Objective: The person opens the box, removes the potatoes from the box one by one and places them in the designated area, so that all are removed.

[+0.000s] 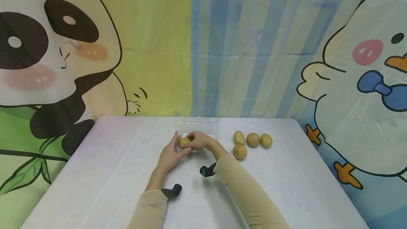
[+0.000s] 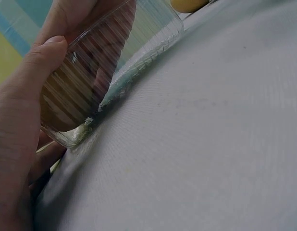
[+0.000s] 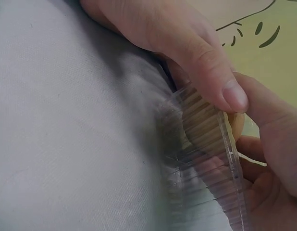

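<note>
A clear plastic clamshell container stands on the table with its ribbed wall towards me and its lid raised at the back. My left hand grips its left front corner, the thumb over the rim and the fingers round the outer side. Just inside that corner is a yellow-brown potato, seen through the ribbed wall in the left wrist view. Reaching over the front rim, my right hand pinches this potato between thumb and fingers. Part of the potato is hidden by the hands.
To the right of the container lie several loose potatoes on the white table. A patterned curtain hangs behind the table's far edge. Dark wrist devices stick out from both sleeves.
</note>
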Demonstrator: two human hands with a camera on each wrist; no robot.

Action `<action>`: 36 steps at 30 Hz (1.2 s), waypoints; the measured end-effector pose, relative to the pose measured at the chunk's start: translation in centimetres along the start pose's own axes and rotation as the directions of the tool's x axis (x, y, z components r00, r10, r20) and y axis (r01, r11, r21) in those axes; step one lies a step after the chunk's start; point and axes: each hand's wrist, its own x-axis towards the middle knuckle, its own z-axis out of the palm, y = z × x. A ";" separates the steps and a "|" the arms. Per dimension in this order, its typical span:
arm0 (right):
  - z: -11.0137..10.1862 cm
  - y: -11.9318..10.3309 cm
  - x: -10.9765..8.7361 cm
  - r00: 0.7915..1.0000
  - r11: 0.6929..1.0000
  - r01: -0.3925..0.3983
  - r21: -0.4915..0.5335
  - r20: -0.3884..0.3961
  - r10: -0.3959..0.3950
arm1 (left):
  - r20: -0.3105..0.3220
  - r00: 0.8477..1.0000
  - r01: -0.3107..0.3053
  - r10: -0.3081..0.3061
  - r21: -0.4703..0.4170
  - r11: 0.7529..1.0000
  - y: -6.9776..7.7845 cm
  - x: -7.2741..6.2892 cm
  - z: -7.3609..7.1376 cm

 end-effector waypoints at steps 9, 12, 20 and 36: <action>1.4 0.6 -0.3 0.998 1.000 0.021 0.003 -0.057 -0.021 | 0.012 0.999 0.032 -0.031 -0.013 0.999 -0.4 -0.9 0.2; 1.6 0.8 -0.5 0.997 0.999 0.035 0.026 -0.069 -0.033 | 0.015 0.999 0.034 -0.034 -0.008 0.999 -0.3 -1.0 0.2; 1.5 1.1 -0.7 0.993 0.996 0.036 0.084 -0.113 -0.026 | -0.001 1.000 -0.011 0.011 -0.004 1.000 -0.3 -0.7 0.4; 0.0 0.3 -1.3 0.963 0.995 0.060 0.083 -0.265 -0.036 | -0.012 1.000 -0.007 0.007 0.005 1.000 0.2 -0.2 -0.1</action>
